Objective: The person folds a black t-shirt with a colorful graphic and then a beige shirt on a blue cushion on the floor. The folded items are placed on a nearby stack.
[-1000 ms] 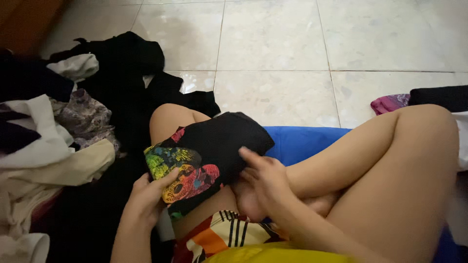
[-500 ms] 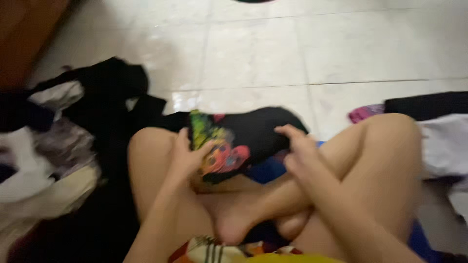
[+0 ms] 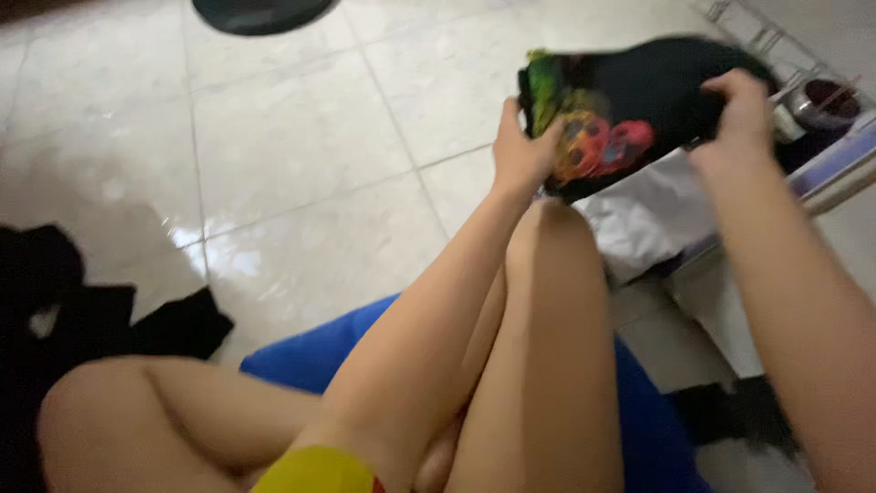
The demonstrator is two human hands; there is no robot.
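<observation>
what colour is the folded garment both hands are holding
The folded garment is black with a green, orange and pink print, in the head view.

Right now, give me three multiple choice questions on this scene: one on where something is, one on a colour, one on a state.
1. Where is the folded black garment?
A. flat on the tiles
B. held up over the white cloth
C. on the blue cushion

2. What colour is the cushion under the person?
A. blue
B. red
C. grey

3. How is the garment held?
A. left hand only
B. right hand only
C. both hands

Answers: 1 B, it hangs in the air above the cloth; 2 A, blue shows beside the legs; 3 C, each hand grips one end.
</observation>
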